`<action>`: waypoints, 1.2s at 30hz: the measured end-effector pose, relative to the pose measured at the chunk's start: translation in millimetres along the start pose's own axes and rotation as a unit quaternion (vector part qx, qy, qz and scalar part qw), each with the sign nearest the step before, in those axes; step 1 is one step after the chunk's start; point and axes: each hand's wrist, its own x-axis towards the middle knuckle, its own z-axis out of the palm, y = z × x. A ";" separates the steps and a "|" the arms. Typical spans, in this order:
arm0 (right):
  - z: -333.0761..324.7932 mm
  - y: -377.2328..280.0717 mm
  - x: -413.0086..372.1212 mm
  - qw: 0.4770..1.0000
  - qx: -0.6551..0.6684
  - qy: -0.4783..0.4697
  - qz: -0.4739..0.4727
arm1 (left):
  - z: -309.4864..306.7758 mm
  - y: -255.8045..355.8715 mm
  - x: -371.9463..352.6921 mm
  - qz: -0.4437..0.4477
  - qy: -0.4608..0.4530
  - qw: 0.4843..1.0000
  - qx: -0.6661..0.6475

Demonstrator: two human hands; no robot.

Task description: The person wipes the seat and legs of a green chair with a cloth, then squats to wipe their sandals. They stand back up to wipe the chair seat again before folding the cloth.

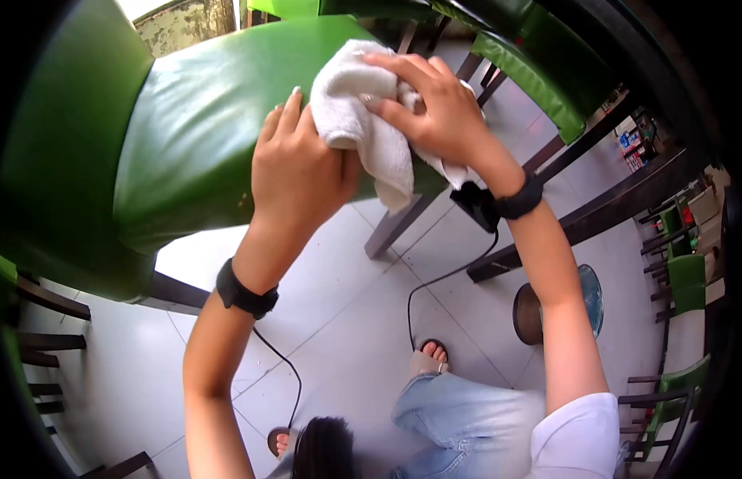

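A green padded chair (203, 112) with a glossy cover fills the upper left. My right hand (439, 108) is closed on a bunched white cloth (355, 96) over the right side of the seat, thumb and fingers pressing into its folds. One end of the cloth hangs below the seat's edge. Beside it, my left hand (299, 164) rests on the seat near the front edge. Its fingers are stretched out on the green cover and the hand holds nothing; the thumb side is close to the cloth and partly hidden.
A dark wooden table leg and beam (594, 211) stand to the right, near a round blue-topped stool (590, 299). Another green seat (538, 84) is at the upper right. Black cables (411, 307) hang from both wrists. More green chairs (686, 283) line the right side.
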 end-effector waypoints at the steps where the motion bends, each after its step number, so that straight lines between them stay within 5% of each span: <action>1: 1.7 1.8 -0.4 1.000 -0.005 -0.008 0.001 | 2.4 2.8 -11.2 0.011 0.001 0.999 0.030; 5: 5.2 18.1 1.4 0.998 -0.044 0.010 -0.049 | -7.2 18.8 -65.0 0.033 -0.035 0.993 0.105; 6: -17.1 -0.5 14.1 0.989 0.028 -0.136 0.045 | -11.8 17.4 -76.7 0.051 -0.053 0.992 0.102; 8: -14.9 7.1 16.9 0.992 0.081 -0.091 -0.030 | -11.3 15.1 -109.0 0.079 -0.062 0.994 0.039; 11: -17.6 3.7 17.0 0.992 0.080 -0.091 -0.026 | -6.9 39.3 -172.2 0.122 -0.230 0.962 -0.082; 14: -11.8 1.3 8.9 0.997 0.057 -0.045 -0.009 | 13.1 75.0 -273.8 0.141 -0.384 0.887 -0.215; 16: -7.2 1.5 2.7 0.998 0.060 0.000 -0.010 | 9.5 83.3 -314.9 0.191 -0.616 0.735 -0.211; 18: -13.9 2.4 -2.2 0.992 0.119 0.003 -0.036 | 13.0 74.6 -344.3 0.213 -0.741 0.610 -0.181; 21: -17.0 30.1 -19.5 0.991 0.115 0.026 -0.067 | 25.6 43.3 -353.1 0.101 -0.774 0.609 -0.144; 23: -37.2 28.6 -38.0 0.948 0.295 -0.047 0.107 | 32.6 4.6 -342.9 0.064 -0.761 0.639 -0.085; 25: -31.7 60.1 -48.1 0.924 0.345 -0.024 0.162 | 27.8 -25.3 -289.9 0.048 -0.747 0.663 -0.015; 31: -35.4 57.8 -46.8 0.912 0.366 0.011 0.184 | -47.3 -13.6 -112.1 -0.197 -0.552 0.770 -0.253; 33: -44.9 26.4 -43.9 0.918 0.363 -0.028 0.158 | -58.6 2.2 -111.6 -0.177 -0.588 0.735 -0.290; 36: -55.4 -6.6 -41.3 0.934 0.326 -0.083 0.123 | -53.1 35.8 -188.9 -0.103 -0.726 0.612 -0.296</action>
